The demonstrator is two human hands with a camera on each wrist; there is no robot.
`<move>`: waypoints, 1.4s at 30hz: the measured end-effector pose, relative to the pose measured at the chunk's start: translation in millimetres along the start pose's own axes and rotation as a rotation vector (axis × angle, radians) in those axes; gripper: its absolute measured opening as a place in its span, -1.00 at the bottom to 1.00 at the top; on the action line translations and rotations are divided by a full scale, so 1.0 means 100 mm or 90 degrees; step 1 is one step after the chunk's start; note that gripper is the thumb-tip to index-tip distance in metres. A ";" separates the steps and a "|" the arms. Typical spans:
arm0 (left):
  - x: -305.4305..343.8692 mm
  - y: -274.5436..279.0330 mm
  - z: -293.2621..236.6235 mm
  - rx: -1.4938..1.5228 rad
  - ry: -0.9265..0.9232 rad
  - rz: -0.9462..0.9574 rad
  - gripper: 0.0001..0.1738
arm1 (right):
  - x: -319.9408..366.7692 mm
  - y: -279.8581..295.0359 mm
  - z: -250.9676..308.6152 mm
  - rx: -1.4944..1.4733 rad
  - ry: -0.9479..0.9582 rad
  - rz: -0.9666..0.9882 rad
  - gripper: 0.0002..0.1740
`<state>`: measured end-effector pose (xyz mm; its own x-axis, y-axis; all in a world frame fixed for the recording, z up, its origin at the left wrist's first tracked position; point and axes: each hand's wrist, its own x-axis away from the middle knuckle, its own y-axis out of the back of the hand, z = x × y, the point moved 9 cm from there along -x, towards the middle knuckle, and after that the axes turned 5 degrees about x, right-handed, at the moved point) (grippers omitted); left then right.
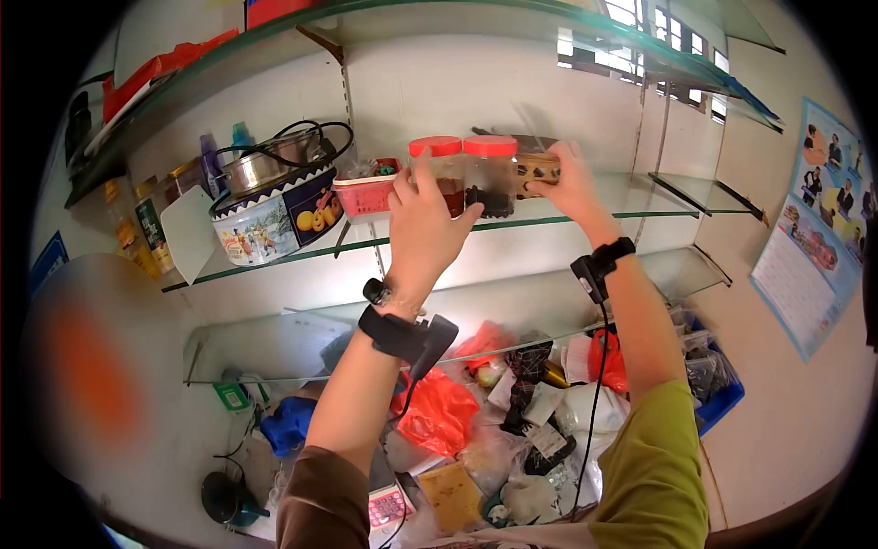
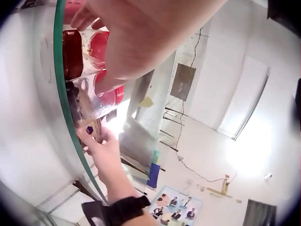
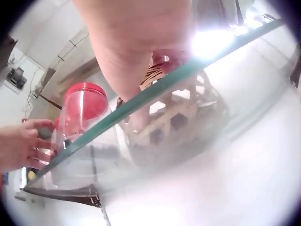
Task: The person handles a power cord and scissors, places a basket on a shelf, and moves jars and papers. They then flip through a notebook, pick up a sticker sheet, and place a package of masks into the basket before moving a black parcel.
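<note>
Two clear jars with red lids stand side by side on the glass shelf: the left jar (image 1: pixel 434 145) has reddish-brown contents, the right jar (image 1: pixel 491 169) dark ones. My left hand (image 1: pixel 425 220) is at the front of the left jar, fingers spread and thumb pointing towards the right jar. Just right of the jars, my right hand (image 1: pixel 576 188) grips a woven basket (image 1: pixel 533 171) by its side. Seen in the right wrist view, the basket (image 3: pixel 176 120) has an open hexagonal weave, and part of it shows through the glass.
Left of the jars are a pink container (image 1: pixel 364 194) and a decorated tin (image 1: pixel 265 224) with a metal pot on it. The shelf's green glass edge (image 1: pixel 366 243) runs in front. Below lie bags, a red plastic bag (image 1: pixel 437 412) and a blue crate (image 1: pixel 724 403).
</note>
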<state>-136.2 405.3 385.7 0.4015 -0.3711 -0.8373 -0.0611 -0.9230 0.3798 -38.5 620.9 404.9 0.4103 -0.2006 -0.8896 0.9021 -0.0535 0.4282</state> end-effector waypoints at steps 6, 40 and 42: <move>-0.03 -0.16 -0.11 -0.061 -0.017 -0.062 -0.11 | 0.16 0.37 -0.10 0.111 0.010 -0.105 -0.38; 3.79 2.61 1.62 0.358 0.651 0.223 -0.43 | 3.34 -0.80 3.03 -0.502 -0.042 0.293 -0.46; 4.35 3.15 1.70 -0.359 0.456 0.373 -0.41 | 3.80 -1.36 3.29 -0.554 -0.075 0.321 -0.49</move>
<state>-135.8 -63.5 74.5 0.8980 -0.4255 -0.1122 -0.0614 -0.3737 0.9255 -48.9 230.4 60.6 0.7968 -0.1004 -0.5959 0.4308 0.7858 0.4437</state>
